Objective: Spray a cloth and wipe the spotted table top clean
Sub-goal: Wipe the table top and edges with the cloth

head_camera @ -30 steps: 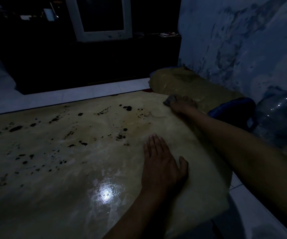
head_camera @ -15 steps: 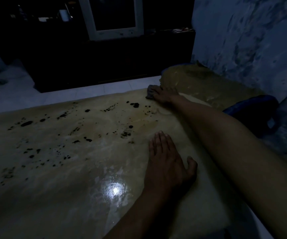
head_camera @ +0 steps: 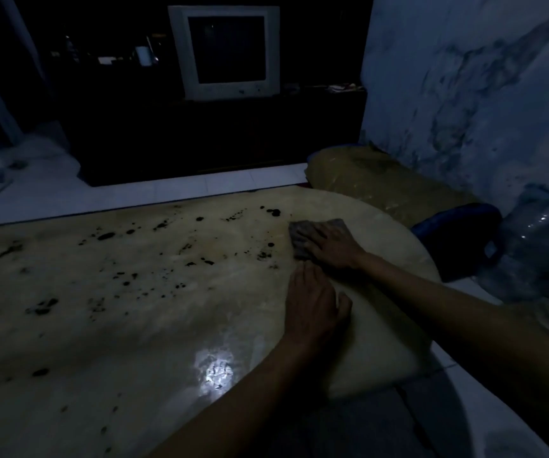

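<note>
Open table to my left, crowded edge to my right.

My left hand [head_camera: 312, 305] lies flat on the table top [head_camera: 108, 325], just on the near side of my right hand [head_camera: 332, 246], which presses the cloth [head_camera: 302, 231], so a pull straight back toward me is blocked by it. Leftward the table top is open, carrying only dark spots [head_camera: 184, 249]. Rightward, just past the table's edge, stand a tan bundle [head_camera: 382, 183], a blue tub [head_camera: 458, 233] and a clear bottle [head_camera: 544, 239] against the wall [head_camera: 464, 94]. Beyond the far edge is bare floor [head_camera: 134, 190], then a dark cabinet [head_camera: 200, 137].
</note>
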